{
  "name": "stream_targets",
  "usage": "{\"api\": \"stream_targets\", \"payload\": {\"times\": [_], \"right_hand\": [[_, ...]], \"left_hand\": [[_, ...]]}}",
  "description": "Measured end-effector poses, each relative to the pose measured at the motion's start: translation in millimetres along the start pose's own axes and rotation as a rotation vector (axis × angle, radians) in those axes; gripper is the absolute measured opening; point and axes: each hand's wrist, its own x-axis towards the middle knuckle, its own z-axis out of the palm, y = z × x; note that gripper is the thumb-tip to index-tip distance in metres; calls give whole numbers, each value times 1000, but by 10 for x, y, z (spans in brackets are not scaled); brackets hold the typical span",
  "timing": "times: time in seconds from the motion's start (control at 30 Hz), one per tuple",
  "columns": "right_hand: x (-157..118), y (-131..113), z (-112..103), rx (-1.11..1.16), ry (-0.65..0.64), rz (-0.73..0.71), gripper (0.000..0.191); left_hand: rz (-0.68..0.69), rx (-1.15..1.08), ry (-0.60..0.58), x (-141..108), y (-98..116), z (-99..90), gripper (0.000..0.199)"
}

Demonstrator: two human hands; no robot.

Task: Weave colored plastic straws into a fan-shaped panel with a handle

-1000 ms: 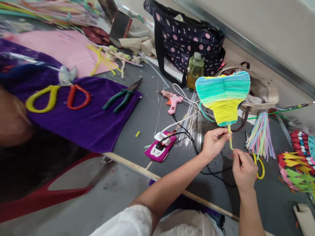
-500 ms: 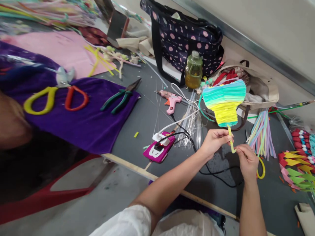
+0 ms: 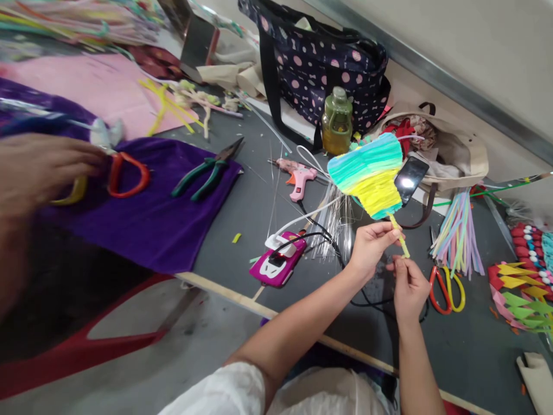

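Note:
My left hand [image 3: 372,249] is closed, its thumb and fingertips pinching the yellow pipe-cleaner stem [image 3: 404,246] just under a flared teal-and-yellow pipe-cleaner piece [image 3: 371,176]. That piece is tilted to the left, above the table. My right hand [image 3: 410,288] is closed at the stem's lower end, thumb and fingers pressed together there; the very tip is partly hidden. Scissors with red and yellow handles [image 3: 449,291] lie on the table just right of my right hand.
A co-worker's hand [image 3: 52,164] is over other scissors on a purple cloth [image 3: 142,230] with pliers [image 3: 209,173]. A pink glue gun [image 3: 298,176], a magenta power strip [image 3: 276,265] with cables, a bottle [image 3: 337,121], a phone [image 3: 411,178] and pastel pipe cleaners [image 3: 460,236] are around.
The pipe-cleaner piece has swung left and tilted, uncovering the phone. My right hand has shifted left and the stem's lower end looks straighter. The co-worker's hand has reached the other scissors.

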Motion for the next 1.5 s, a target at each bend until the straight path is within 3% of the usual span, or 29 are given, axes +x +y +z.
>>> {"api": "stream_targets", "payload": {"times": [0.2, 0.37, 0.53, 0.8, 1.03, 1.2, 1.33, 1.5], "right_hand": [[-12, -74, -142, -211, -95, -130, 21], [105, -204, -374, -480, -195, -369, 20], [259, -265, -583, -630, -265, -556, 18], [449, -157, -739, -536, -356, -602, 20], [551, -50, -716, -286, -364, -533, 18], [531, 7, -610, -139, -353, -393, 20], [473, 71, -472, 10, -341, -247, 23], [320, 123, -236, 219, -236, -76, 21]], "left_hand": [[150, 125, 10, 15, -34, -4, 19], [193, 225, 4, 58, -95, -49, 18], [144, 205, -39, 78, -142, -65, 20], [-13, 129, -171, 58, -56, -35, 28], [-147, 80, -247, 41, 10, -41, 33], [-170, 43, -298, 37, 1, -58, 29], [-206, -6, -289, 37, -16, -63, 27], [-245, -42, -223, 21, -17, -45, 28]]}}
